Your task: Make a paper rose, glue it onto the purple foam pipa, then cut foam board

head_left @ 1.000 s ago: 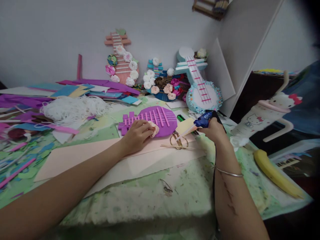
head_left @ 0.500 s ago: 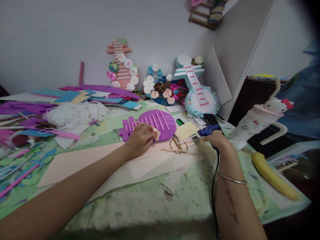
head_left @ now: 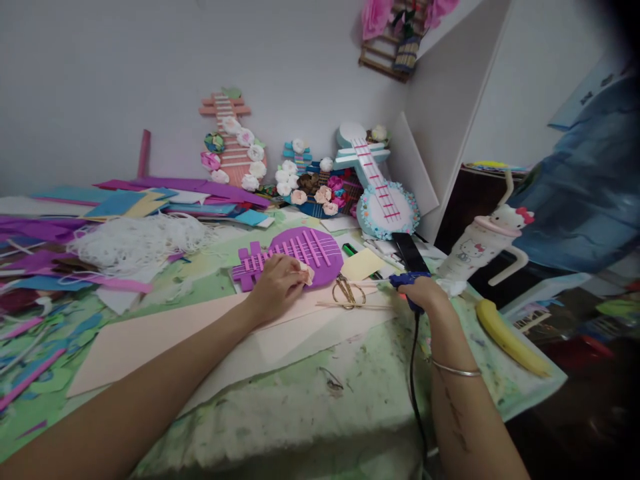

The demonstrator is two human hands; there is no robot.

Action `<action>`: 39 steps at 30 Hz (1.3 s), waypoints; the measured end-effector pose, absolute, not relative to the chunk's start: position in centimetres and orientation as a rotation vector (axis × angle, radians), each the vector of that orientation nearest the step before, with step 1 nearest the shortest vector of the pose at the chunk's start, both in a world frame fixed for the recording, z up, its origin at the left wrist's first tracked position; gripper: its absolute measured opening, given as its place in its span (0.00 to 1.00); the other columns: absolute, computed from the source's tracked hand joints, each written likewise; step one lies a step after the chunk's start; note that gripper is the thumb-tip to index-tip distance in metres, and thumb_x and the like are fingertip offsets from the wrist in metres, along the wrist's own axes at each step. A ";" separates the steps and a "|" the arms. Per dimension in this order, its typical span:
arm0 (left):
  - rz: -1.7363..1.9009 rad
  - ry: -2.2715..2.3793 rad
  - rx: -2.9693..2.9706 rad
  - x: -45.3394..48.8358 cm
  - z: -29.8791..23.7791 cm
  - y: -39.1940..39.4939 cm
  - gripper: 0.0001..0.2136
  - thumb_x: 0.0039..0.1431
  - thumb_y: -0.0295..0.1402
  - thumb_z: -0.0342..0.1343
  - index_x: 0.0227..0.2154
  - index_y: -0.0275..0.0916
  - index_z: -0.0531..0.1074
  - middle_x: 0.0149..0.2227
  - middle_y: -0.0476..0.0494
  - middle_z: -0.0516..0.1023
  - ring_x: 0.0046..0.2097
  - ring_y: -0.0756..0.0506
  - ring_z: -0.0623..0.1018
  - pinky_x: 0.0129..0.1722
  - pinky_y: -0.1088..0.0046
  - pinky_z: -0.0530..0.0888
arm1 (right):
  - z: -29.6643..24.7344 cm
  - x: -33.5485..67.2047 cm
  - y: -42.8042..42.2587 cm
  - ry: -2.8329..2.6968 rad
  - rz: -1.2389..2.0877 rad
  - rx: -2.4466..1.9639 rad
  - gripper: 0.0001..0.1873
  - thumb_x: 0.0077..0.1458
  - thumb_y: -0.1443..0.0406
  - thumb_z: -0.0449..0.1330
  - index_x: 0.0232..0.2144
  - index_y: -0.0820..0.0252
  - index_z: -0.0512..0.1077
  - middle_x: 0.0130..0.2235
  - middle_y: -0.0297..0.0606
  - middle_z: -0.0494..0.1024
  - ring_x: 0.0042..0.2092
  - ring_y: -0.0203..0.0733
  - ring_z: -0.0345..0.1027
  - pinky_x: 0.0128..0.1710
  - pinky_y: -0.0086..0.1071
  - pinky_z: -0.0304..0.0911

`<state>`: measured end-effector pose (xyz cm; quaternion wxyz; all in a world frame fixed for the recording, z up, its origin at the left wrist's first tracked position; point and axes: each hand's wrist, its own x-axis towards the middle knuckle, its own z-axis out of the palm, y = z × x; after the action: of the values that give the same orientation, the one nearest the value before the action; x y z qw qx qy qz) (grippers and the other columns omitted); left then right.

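Note:
A purple foam guitar (head_left: pixel 300 250) lies flat on the table's middle. My left hand (head_left: pixel 277 285) rests on its lower edge, fingers curled round a small peach paper flower (head_left: pixel 306 273) pressed against the foam. Off to the right, my right hand (head_left: pixel 421 294) is wrapped round a blue glue gun (head_left: pixel 407 279) held low at the table surface, its black cord (head_left: pixel 415 373) trailing down toward me. A silver bangle sits on that wrist.
Gold scissors (head_left: pixel 347 291) and thin sticks lie between my hands on a large peach sheet (head_left: pixel 200 327). Finished foam guitars (head_left: pixel 383 193) with paper flowers lean at the wall. White string (head_left: pixel 135 240), foam scraps left; a cat-shaped cup (head_left: pixel 475 243), phone (head_left: pixel 407 252), banana (head_left: pixel 507 337) right.
My right hand has lowered the glue gun from above the scissors down to the table on the right. My left hand stays on the flower. The view has shifted rightward.

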<state>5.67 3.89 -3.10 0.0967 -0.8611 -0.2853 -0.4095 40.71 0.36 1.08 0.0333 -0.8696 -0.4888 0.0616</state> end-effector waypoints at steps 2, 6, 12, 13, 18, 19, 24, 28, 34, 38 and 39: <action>-1.224 -0.849 -2.555 5.7 -3.1 3.8 0.07 0.59 0.27 0.53 0.32 0.39 0.76 0.41 0.41 0.72 0.46 0.41 0.68 0.48 0.59 0.66 | 1.1 41.1 -0.1 -1.508 0.193 -2.692 0.14 0.44 0.58 0.59 0.32 0.60 0.76 0.36 0.47 0.79 0.38 0.49 0.74 0.30 0.33 0.64; -1.248 -0.826 -2.570 5.7 -3.1 3.8 0.07 0.59 0.27 0.53 0.32 0.38 0.76 0.40 0.40 0.72 0.45 0.41 0.67 0.48 0.60 0.65 | 1.2 41.5 -0.8 -1.534 0.217 -2.712 0.14 0.42 0.60 0.59 0.32 0.61 0.75 0.38 0.48 0.78 0.38 0.50 0.73 0.29 0.34 0.64; -1.239 -0.844 -2.560 5.6 -3.3 3.8 0.06 0.59 0.27 0.53 0.31 0.39 0.76 0.40 0.40 0.72 0.46 0.40 0.66 0.47 0.58 0.65 | 0.9 41.6 -1.6 -1.657 0.274 -2.656 0.13 0.39 0.66 0.61 0.32 0.62 0.72 0.33 0.43 0.77 0.34 0.45 0.72 0.28 0.30 0.61; -1.236 -0.844 -2.561 5.6 -3.3 3.8 0.06 0.59 0.27 0.53 0.31 0.39 0.76 0.40 0.40 0.72 0.46 0.40 0.66 0.47 0.58 0.65 | 1.0 41.8 -1.8 -1.672 0.263 -2.651 0.13 0.38 0.66 0.61 0.32 0.62 0.72 0.33 0.42 0.77 0.35 0.45 0.71 0.28 0.30 0.60; -1.230 -0.830 -2.569 5.6 -3.3 3.9 0.06 0.59 0.27 0.53 0.32 0.39 0.76 0.40 0.40 0.72 0.45 0.41 0.66 0.46 0.58 0.65 | 1.9 44.4 -2.7 -1.735 0.188 -2.645 0.11 0.40 0.66 0.60 0.31 0.61 0.69 0.32 0.42 0.75 0.36 0.46 0.70 0.29 0.30 0.58; -1.227 -0.830 -2.569 5.6 -3.3 3.9 0.06 0.59 0.27 0.53 0.32 0.39 0.76 0.40 0.40 0.72 0.45 0.41 0.66 0.46 0.58 0.65 | 2.1 45.0 -2.9 -1.751 0.179 -2.637 0.10 0.40 0.67 0.59 0.30 0.61 0.68 0.32 0.41 0.75 0.35 0.46 0.69 0.30 0.30 0.57; -1.211 -0.836 -2.579 5.6 -3.6 4.0 0.07 0.59 0.27 0.53 0.33 0.39 0.76 0.41 0.39 0.72 0.45 0.40 0.66 0.46 0.58 0.65 | 2.8 46.9 -4.7 -1.938 0.204 -2.515 0.17 0.38 0.72 0.57 0.35 0.59 0.68 0.34 0.37 0.75 0.36 0.43 0.68 0.31 0.28 0.56; -1.206 -0.827 -2.574 5.6 -3.7 4.1 0.06 0.58 0.27 0.53 0.32 0.39 0.76 0.41 0.39 0.72 0.46 0.40 0.67 0.47 0.57 0.65 | 2.8 46.6 -5.8 -2.142 0.234 -2.397 0.22 0.32 0.79 0.53 0.33 0.58 0.68 0.35 0.36 0.75 0.39 0.42 0.67 0.35 0.28 0.56; -1.212 -0.808 -2.578 5.6 -3.6 4.0 0.06 0.58 0.26 0.53 0.33 0.38 0.75 0.40 0.39 0.72 0.45 0.40 0.67 0.47 0.57 0.66 | 3.2 46.0 -6.0 -2.218 0.188 -2.383 0.23 0.30 0.81 0.53 0.32 0.61 0.71 0.38 0.43 0.75 0.41 0.45 0.69 0.39 0.30 0.58; -1.256 -0.829 -2.616 5.4 -3.3 3.8 0.06 0.54 0.25 0.54 0.33 0.39 0.74 0.41 0.39 0.71 0.46 0.40 0.68 0.47 0.57 0.67 | 5.0 42.4 -5.6 -2.196 0.103 -2.301 0.27 0.36 0.78 0.55 0.43 0.61 0.70 0.47 0.48 0.74 0.49 0.50 0.66 0.46 0.34 0.59; -1.278 -0.838 -2.626 5.4 -3.3 3.8 0.06 0.53 0.25 0.55 0.33 0.39 0.73 0.42 0.39 0.71 0.46 0.40 0.69 0.47 0.56 0.66 | 5.4 40.7 -5.3 -2.177 0.160 -2.170 0.24 0.40 0.76 0.57 0.43 0.60 0.69 0.47 0.48 0.74 0.48 0.49 0.67 0.46 0.35 0.59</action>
<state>5.38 3.77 -3.27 0.0514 -0.8631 -0.2754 -0.4201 40.72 -5.30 5.38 0.0320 -0.7046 -0.7070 0.0520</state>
